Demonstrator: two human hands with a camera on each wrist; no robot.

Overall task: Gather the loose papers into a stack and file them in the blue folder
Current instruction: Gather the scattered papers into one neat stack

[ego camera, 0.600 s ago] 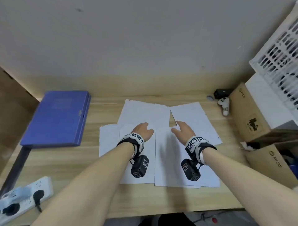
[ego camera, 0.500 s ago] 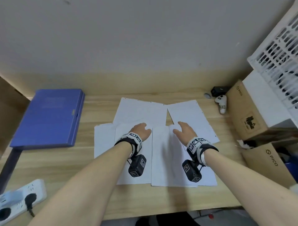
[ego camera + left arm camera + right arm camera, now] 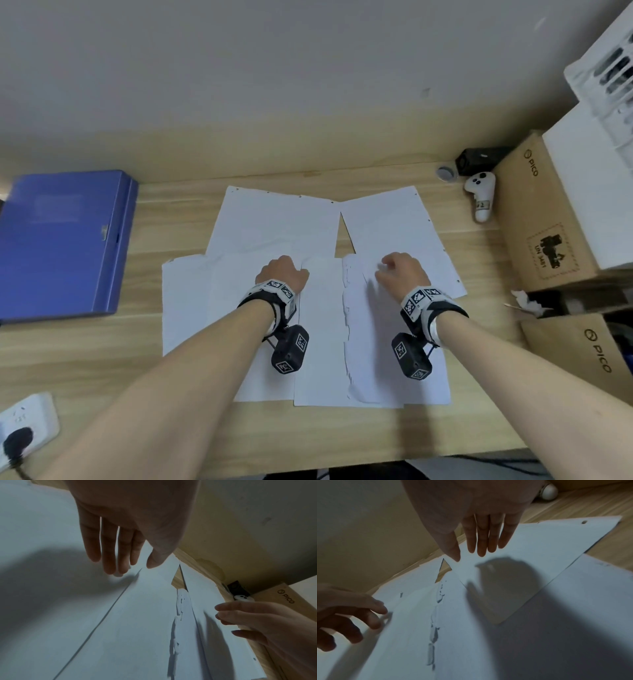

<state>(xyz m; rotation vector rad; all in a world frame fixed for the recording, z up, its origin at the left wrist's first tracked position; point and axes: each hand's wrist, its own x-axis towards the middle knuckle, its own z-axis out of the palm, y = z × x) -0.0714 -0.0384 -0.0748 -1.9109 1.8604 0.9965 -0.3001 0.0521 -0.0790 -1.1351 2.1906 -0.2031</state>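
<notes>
Several white papers [image 3: 274, 222] lie spread and overlapping in the middle of the wooden desk [image 3: 102, 359]. One near sheet [image 3: 356, 342] has a ragged left edge. The closed blue folder [image 3: 65, 240] lies flat at the far left, apart from the papers. My left hand [image 3: 284, 274] and right hand [image 3: 400, 274] rest side by side on the near sheets. In the left wrist view the left hand's fingers [image 3: 109, 555] are straight, with their tips at the paper. The right hand's fingers [image 3: 481, 538] are also straight over a sheet. Neither hand grips anything.
Brown cardboard boxes [image 3: 537, 222] and a white crate [image 3: 609, 61] crowd the right side. A white controller [image 3: 481, 195] and a small black box [image 3: 479, 159] sit at the back right. A power strip [image 3: 24, 425] lies at the near left corner.
The head view has swung a little. The hands have drawn slightly apart, and the ragged edge of a near sheet now shows between them.
</notes>
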